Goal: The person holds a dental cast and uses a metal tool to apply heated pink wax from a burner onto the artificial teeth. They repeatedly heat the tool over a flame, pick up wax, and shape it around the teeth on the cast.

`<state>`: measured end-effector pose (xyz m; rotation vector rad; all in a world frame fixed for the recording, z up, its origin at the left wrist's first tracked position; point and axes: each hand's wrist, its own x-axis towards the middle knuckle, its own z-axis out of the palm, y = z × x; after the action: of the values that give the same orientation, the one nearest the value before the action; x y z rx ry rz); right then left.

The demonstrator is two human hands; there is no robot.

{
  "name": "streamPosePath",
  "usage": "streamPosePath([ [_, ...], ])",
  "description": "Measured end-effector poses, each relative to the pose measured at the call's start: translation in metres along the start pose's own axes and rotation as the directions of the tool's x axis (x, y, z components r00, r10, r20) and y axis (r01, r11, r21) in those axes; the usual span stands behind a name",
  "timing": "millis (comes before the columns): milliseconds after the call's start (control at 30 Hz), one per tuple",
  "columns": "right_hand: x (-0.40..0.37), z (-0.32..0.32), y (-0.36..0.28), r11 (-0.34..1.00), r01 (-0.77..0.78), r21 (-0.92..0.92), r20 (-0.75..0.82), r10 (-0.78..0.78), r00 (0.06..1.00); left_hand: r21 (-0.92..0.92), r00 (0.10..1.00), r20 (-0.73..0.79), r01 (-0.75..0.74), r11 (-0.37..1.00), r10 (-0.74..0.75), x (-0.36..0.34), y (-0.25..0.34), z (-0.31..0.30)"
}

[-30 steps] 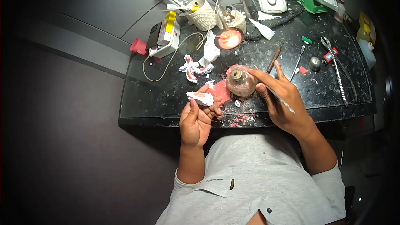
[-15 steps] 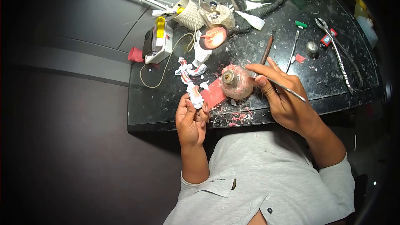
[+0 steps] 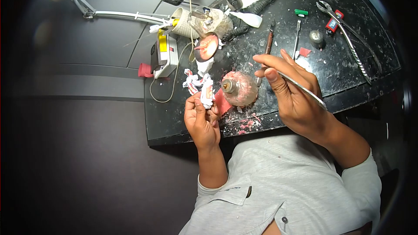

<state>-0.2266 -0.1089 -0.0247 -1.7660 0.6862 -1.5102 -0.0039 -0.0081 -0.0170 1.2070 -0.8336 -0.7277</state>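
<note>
My left hand (image 3: 203,122) is closed round a small white plaster dental cast (image 3: 207,90) with a pink wax strip on it, held up at the table's edge. Pen-like, my right hand (image 3: 300,100) grips a thin metal wax carver (image 3: 306,91), just right of the glass spirit lamp (image 3: 244,90). Pink wax smears the lamp; no flame can be made out at its wick. Beside the lamp, partly covered by my left fingers, lies a pink wax sheet (image 3: 224,105). Another white cast with pink wax (image 3: 190,82) rests behind my left hand.
Pink and white scraps (image 3: 248,125) litter the front edge. Behind are a round dish of pink wax (image 3: 207,47), a woven-textured cup (image 3: 183,22) and a white box-like device (image 3: 167,56). At right lie a brown-handled tool (image 3: 270,39), a metal spatula (image 3: 297,37) and pliers (image 3: 348,41).
The camera view has shifted, bringing the lamp light into sight. My left hand has turned the cast more upright. My right hand with the carver has drawn a little away from the spirit lamp.
</note>
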Motion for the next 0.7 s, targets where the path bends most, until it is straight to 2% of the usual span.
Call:
streamPosePath([
  [167,-0.001,-0.001,0.001,1.0,0.006,0.014,0.0,-0.006,1.0,0.066,0.994,-0.008,-0.108,0.992,0.109,0.002,0.002,0.006],
  [233,-0.002,-0.001,0.002,1.0,0.012,0.021,-0.007,-0.012,1.0,0.183,0.961,-0.039,-0.264,0.947,0.275,0.003,-0.002,0.009],
  [267,-0.002,-0.001,0.002,1.0,0.011,0.022,-0.008,-0.01,1.0,0.185,0.961,-0.037,-0.263,0.947,0.274,0.003,-0.003,0.012],
  [333,-0.001,0.0,0.002,0.999,0.039,0.012,-0.033,-0.038,0.999,0.292,0.923,-0.06,-0.348,0.891,0.381,0.001,-0.004,0.018],
  [467,-0.004,0.003,0.01,0.989,0.145,0.02,-0.086,-0.143,0.986,0.353,0.895,0.021,-0.423,0.834,0.445,0.002,-0.01,0.018],
  [533,-0.003,-0.001,0.009,0.991,0.129,-0.019,0.015,-0.129,0.992,0.376,0.852,0.022,-0.492,0.785,0.523,0.005,-0.015,0.019],
  [567,-0.003,0.001,0.011,0.991,0.13,-0.02,0.013,-0.129,0.992,0.376,0.852,0.024,-0.493,0.785,0.523,0.005,-0.016,0.017],
  [633,-0.006,0.006,0.017,0.97,0.241,-0.004,-0.079,-0.241,0.967,0.466,0.847,0.06,-0.491,0.736,0.528,0.004,-0.017,0.011],
  [700,-0.006,0.008,0.02,0.964,0.265,0.005,-0.098,-0.263,0.96,0.472,0.832,0.065,-0.512,0.718,0.55,0.004,-0.021,0.008],
])
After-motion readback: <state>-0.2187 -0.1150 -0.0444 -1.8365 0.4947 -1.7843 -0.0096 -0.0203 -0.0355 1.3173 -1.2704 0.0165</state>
